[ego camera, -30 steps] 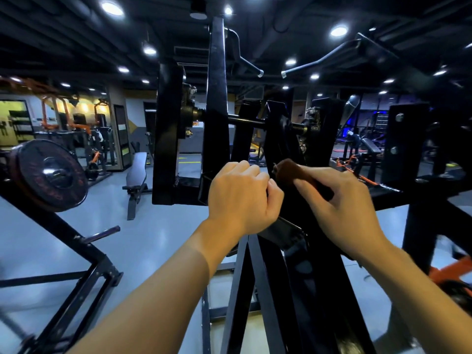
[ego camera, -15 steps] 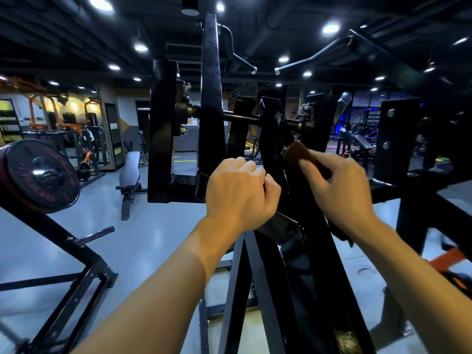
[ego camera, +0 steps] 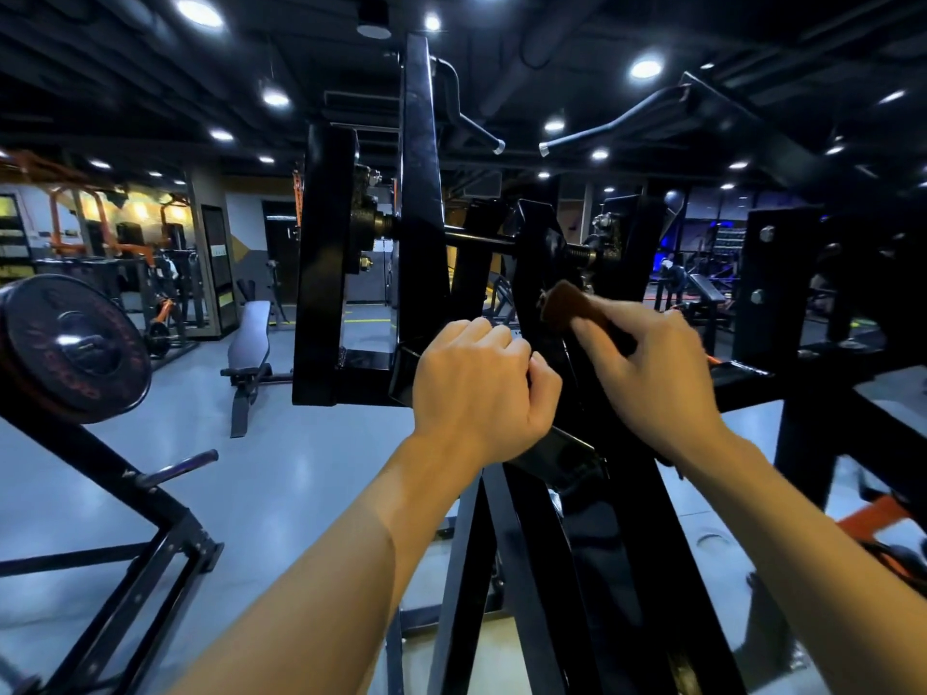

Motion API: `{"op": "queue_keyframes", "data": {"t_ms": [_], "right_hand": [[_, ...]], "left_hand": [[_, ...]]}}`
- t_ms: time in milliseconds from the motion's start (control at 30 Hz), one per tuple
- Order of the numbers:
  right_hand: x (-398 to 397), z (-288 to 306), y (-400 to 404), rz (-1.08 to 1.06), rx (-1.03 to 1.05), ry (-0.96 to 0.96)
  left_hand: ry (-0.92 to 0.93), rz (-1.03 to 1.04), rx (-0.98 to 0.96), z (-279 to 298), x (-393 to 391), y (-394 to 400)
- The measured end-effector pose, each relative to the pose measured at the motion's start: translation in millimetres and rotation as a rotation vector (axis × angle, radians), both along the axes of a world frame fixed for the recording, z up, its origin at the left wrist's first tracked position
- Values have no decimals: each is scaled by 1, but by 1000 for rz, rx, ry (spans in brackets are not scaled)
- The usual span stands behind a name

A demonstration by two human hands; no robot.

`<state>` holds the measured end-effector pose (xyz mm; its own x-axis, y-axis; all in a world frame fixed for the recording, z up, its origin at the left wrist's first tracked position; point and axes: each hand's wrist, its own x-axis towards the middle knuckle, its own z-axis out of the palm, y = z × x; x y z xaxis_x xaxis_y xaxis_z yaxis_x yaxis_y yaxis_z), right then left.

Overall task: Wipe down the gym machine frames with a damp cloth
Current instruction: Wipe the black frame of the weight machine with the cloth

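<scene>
While the left hand (ego camera: 476, 383) curls round the black frame (ego camera: 622, 519), seemingly to steady it, the right hand (ego camera: 652, 373) presses a brown cloth (ego camera: 567, 306) against the slanted beam.

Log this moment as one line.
step: wiping frame | right hand: presses cloth on frame | left hand: grips frame | bench: behind

Glossy black painted metal frame (ego camera: 592, 569); soft matt brown cloth (ego camera: 569, 306); smooth, shiny grey floor (ego camera: 281, 474); matt rubbery weight plate (ego camera: 75, 348).
</scene>
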<state>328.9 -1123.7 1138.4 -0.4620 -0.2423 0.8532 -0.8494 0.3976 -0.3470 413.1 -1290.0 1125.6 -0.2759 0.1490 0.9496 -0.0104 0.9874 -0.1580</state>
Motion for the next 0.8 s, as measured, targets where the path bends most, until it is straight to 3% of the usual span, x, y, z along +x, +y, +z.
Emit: {"op": "queue_keyframes", "data": {"t_ms": [233,600,800], "right_hand": [[-3,6,11,-69,-8,-47],[0,-3,12,50,6,11],[-9,-2,5,129,166,145]], "left_hand": [[35,-29,15,-2,-1,-1],[-6,-4,29,0,2,0],[-95,98,39,2,9,11]]}}
